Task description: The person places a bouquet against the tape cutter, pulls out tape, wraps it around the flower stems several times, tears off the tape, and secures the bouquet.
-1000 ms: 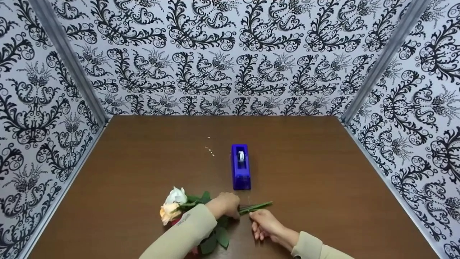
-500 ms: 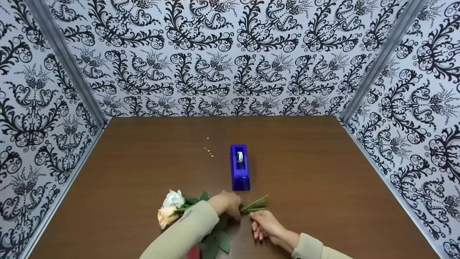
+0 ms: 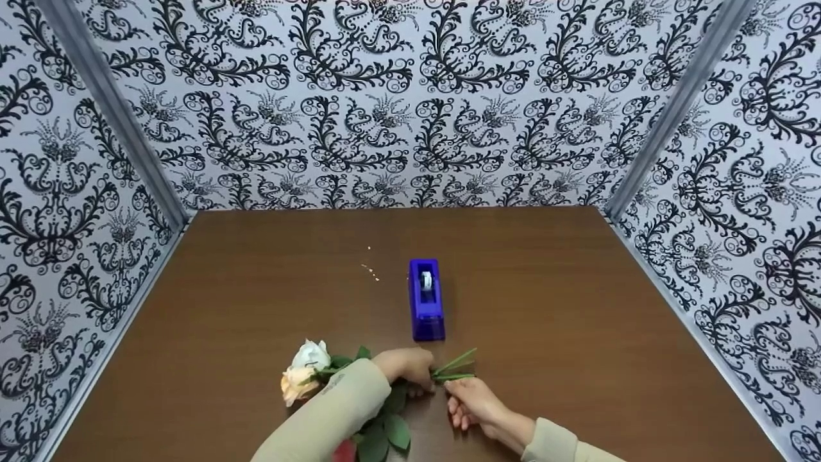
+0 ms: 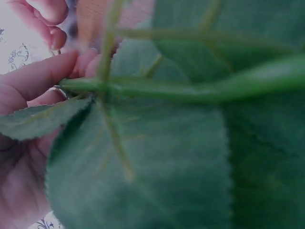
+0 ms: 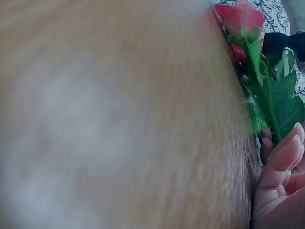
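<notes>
A bunch of artificial roses (image 3: 306, 371) lies at the table's near edge, with white and peach heads to the left and green leaves (image 3: 385, 430) below. My left hand (image 3: 405, 366) grips the stems mid-length. The stem ends (image 3: 457, 367) fan out to the right. My right hand (image 3: 467, 396) meets them there, thumb and forefinger pinching at the lowest stem. In the left wrist view a stem (image 4: 190, 88) and a big leaf (image 4: 143, 167) fill the frame beside fingers (image 4: 33, 81). The right wrist view shows a red rose (image 5: 240, 19), leaves (image 5: 276, 105) and curled fingers (image 5: 281, 157).
A blue tape dispenser (image 3: 426, 298) stands just beyond the hands, lengthwise toward the back. Small pale specks (image 3: 371, 273) lie left of it. The brown table (image 3: 577, 289) is boxed in by patterned walls (image 3: 410, 96) on three sides.
The stem ends have tilted up and spread apart. The bunch has shifted slightly left and nearer. Both hands stay at the stems.
</notes>
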Demonstrator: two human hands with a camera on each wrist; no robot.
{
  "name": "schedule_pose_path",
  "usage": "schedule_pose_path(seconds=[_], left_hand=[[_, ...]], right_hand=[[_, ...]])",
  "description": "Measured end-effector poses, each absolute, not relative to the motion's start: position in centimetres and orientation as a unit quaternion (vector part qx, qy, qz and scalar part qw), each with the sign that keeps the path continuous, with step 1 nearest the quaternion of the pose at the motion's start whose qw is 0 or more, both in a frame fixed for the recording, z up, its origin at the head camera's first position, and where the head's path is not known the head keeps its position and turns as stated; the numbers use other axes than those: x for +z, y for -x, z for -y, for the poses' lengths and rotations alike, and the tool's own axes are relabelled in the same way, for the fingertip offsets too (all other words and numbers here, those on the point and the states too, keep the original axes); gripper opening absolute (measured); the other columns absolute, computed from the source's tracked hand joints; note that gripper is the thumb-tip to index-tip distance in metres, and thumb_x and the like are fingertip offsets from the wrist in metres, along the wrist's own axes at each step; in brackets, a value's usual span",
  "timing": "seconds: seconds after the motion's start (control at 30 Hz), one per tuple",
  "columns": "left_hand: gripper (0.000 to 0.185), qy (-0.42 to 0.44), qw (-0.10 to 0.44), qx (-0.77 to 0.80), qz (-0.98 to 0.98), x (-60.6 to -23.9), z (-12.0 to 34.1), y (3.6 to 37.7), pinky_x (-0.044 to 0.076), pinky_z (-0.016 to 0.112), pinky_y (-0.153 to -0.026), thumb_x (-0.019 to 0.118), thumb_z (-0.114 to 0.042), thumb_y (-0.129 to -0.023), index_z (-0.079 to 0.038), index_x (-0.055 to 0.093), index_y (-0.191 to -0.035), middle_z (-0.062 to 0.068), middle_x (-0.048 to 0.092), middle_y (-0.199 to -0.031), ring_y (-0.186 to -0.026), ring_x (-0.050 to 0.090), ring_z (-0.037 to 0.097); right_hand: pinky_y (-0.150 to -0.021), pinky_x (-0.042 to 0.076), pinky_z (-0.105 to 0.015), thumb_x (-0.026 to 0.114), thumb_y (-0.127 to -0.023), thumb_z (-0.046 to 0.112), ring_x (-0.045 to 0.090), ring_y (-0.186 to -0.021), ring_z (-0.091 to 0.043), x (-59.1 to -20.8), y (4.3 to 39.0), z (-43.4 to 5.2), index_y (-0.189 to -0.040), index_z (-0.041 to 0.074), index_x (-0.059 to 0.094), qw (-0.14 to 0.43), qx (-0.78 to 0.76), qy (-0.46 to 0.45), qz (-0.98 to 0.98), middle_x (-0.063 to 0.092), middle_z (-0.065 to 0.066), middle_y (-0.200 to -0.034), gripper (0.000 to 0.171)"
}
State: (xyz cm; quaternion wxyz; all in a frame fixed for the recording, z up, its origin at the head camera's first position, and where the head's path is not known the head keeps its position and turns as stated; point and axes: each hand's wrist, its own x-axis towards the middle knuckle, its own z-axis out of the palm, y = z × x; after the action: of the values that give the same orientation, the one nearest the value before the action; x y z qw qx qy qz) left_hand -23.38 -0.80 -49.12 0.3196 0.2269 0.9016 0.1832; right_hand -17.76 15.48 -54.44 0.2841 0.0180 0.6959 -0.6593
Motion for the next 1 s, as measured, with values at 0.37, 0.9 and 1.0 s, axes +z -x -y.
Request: schedule_pose_path(seconds=[0.37, 0.9, 1.0], left_hand=[[0.020, -0.225, 0.345, 0.211, -0.887, -49.7, 0.8, 23.6, 0.038, 0.021, -0.052, 0.065, -0.022, -0.085, -0.009, 0.060, -0.071, -0.002, 0.054, -0.057, -0.051, 0.049, 0.009], [0.029, -0.245, 0.349, 0.253, -0.869, -49.8, 0.9, 23.6, 0.035, 0.018, -0.051, 0.058, -0.020, -0.090, -0.001, 0.059, -0.068, 0.004, 0.055, -0.056, -0.049, 0.046, 0.009], [0.030, -0.245, 0.354, 0.264, -0.863, -49.8, 1.0, 23.7, 0.036, 0.018, -0.053, 0.057, -0.020, -0.090, 0.000, 0.062, -0.069, 0.004, 0.056, -0.055, -0.049, 0.047, 0.009]], right_hand=[[-0.038, 0.040, -0.014, 0.039, -0.098, 0.022, 0.051, -0.040, -0.002, -54.3, 17.1, -14.4, -0.105, -0.007, 0.045, 0.288, -0.690, -0.048, -0.662, 0.052, 0.005, -0.056, 0.030], [-0.046, 0.048, -0.020, 0.039, -0.099, 0.030, 0.060, -0.048, -0.007, -54.5, 16.8, -13.7, -0.097, -0.008, 0.050, 0.294, -0.715, -0.063, -0.632, 0.058, 0.003, -0.057, 0.040], [-0.046, 0.048, -0.020, 0.036, -0.100, 0.030, 0.060, -0.048, -0.006, -54.5, 16.7, -13.7, -0.091, -0.006, 0.053, 0.291, -0.712, -0.062, -0.635, 0.058, 0.002, -0.056, 0.040]])
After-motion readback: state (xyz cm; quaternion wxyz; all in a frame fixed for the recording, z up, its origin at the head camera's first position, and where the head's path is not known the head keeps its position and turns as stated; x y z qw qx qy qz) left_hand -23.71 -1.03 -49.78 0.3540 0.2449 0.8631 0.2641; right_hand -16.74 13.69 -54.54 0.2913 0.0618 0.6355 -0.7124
